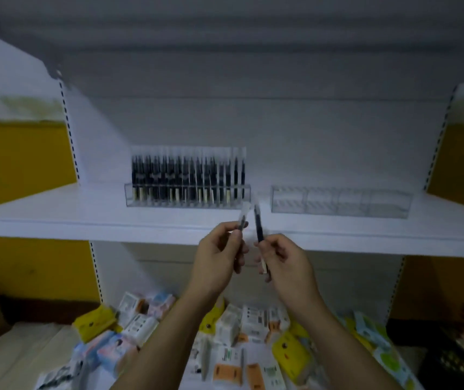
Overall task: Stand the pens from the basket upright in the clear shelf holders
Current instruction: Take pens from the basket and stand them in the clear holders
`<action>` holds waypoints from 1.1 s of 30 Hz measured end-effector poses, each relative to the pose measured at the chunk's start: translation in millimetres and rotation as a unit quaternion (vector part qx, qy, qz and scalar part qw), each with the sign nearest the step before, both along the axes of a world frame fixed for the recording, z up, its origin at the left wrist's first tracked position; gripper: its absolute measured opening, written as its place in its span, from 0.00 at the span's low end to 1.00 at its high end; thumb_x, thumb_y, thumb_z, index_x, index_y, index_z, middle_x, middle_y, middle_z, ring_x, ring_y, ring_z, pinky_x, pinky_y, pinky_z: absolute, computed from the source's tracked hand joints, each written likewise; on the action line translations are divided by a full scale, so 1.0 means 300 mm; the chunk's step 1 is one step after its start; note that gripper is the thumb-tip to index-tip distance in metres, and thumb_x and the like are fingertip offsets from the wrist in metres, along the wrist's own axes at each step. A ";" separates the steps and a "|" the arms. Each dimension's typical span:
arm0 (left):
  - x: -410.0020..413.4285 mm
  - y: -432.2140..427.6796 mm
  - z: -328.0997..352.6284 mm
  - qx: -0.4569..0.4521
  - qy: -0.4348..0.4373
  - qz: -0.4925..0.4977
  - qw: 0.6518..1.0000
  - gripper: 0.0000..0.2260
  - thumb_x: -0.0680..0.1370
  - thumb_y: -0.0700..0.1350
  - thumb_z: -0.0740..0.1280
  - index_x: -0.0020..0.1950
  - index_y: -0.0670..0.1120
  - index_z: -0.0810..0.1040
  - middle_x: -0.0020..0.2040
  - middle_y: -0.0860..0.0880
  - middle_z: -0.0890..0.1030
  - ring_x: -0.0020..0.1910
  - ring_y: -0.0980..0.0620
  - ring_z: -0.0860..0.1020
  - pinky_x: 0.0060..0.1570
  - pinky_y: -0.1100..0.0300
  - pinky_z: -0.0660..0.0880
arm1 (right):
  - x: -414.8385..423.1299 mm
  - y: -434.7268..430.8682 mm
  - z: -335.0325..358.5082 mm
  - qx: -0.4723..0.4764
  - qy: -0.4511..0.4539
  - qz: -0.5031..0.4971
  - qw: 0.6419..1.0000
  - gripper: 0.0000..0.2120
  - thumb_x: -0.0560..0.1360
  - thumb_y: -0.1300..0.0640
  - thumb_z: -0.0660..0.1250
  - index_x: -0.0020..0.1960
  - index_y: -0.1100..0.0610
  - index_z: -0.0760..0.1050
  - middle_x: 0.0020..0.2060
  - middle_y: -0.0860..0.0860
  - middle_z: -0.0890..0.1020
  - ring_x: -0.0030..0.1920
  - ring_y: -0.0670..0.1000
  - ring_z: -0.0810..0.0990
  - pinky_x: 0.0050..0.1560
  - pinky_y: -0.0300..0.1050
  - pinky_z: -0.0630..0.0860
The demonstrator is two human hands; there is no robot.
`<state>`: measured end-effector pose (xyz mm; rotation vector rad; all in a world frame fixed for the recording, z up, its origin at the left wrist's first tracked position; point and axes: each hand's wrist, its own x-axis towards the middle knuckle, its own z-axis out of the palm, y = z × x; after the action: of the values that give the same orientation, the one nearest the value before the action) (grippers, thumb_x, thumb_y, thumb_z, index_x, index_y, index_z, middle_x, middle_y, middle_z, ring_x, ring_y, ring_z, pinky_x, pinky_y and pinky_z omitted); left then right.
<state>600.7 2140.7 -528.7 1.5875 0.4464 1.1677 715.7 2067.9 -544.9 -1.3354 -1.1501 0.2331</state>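
Each of my hands holds one pen in front of the white shelf's (pixel 84 218) edge. My left hand (pixel 219 257) pinches a black pen with a clear cap (pixel 242 218), tip end up. My right hand (pixel 281 260) grips a second black pen (pixel 259 226), tilted slightly left. The two pens stand close together, almost touching. On the shelf behind them, a clear holder on the left (pixel 187 197) is packed with several upright black pens. A second clear holder (pixel 340 202) to the right stands empty.
Below the shelf lies a heap of small packaged goods (pixel 239 333). A dark basket (pixel 456 361) sits at the bottom right corner. Yellow wall panels (pixel 20 164) flank the white shelving on both sides. Slotted uprights run along the shelf's back.
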 end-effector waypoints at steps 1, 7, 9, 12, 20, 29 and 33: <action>0.007 0.009 0.033 0.000 -0.007 0.006 1.000 0.07 0.82 0.41 0.61 0.57 0.44 0.77 0.36 0.45 0.78 0.29 0.53 0.75 0.29 0.63 0.72 | 0.002 0.007 0.037 0.008 -0.010 0.000 1.000 0.08 0.80 0.53 0.63 0.44 0.52 0.77 0.33 0.51 0.81 0.31 0.48 0.77 0.33 0.50 0.74; 0.055 0.076 0.211 -0.014 -0.029 0.020 0.999 0.07 0.80 0.37 0.63 0.56 0.40 0.77 0.47 0.42 0.81 0.45 0.49 0.82 0.42 0.57 0.82 | 0.039 0.073 0.208 0.051 -0.005 0.002 0.999 0.06 0.79 0.58 0.66 0.45 0.48 0.77 0.35 0.49 0.84 0.36 0.45 0.83 0.39 0.42 0.80; 0.068 0.105 0.263 -0.011 -0.033 0.015 0.999 0.06 0.80 0.36 0.63 0.54 0.42 0.78 0.46 0.43 0.82 0.47 0.48 0.82 0.45 0.57 0.81 | 0.063 0.101 0.252 0.056 -0.011 0.006 0.998 0.07 0.78 0.60 0.66 0.44 0.49 0.76 0.37 0.48 0.83 0.36 0.45 0.83 0.36 0.38 0.79; 0.082 0.149 0.337 0.015 -0.010 0.017 1.000 0.05 0.80 0.37 0.63 0.51 0.45 0.78 0.46 0.46 0.82 0.47 0.49 0.82 0.50 0.56 0.80 | 0.108 0.152 0.310 0.050 0.001 0.014 0.999 0.07 0.78 0.61 0.67 0.46 0.50 0.77 0.39 0.50 0.83 0.40 0.49 0.83 0.39 0.46 0.82; 0.149 0.296 0.483 0.154 0.095 0.125 0.975 0.10 0.80 0.45 0.66 0.60 0.48 0.76 0.47 0.52 0.79 0.43 0.58 0.78 0.39 0.69 0.72 | 0.258 0.317 0.423 0.035 -0.024 -0.032 0.999 0.03 0.75 0.60 0.70 0.45 0.54 0.76 0.39 0.47 0.80 0.41 0.47 0.78 0.45 0.40 0.76; 0.230 0.424 0.546 0.275 0.189 0.183 0.925 0.13 0.78 0.43 0.69 0.61 0.50 0.72 0.46 0.54 0.77 0.44 0.57 0.78 0.37 0.68 0.74 | 0.333 0.488 0.489 0.011 -0.010 0.003 1.000 0.11 0.74 0.64 0.71 0.48 0.51 0.72 0.40 0.51 0.79 0.44 0.55 0.82 0.41 0.48 0.82; 0.257 0.471 0.553 0.309 0.235 0.214 0.896 0.09 0.76 0.43 0.70 0.54 0.49 0.74 0.46 0.53 0.80 0.46 0.55 0.79 0.45 0.60 0.79 | 0.343 0.540 0.497 -0.004 -0.058 -0.004 0.998 0.09 0.73 0.63 0.72 0.50 0.55 0.75 0.39 0.49 0.80 0.40 0.52 0.82 0.40 0.46 0.82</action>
<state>677.8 2282.2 -362.7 2.4391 0.8279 1.3263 818.6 2229.9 -395.9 -1.3757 -1.2424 0.1567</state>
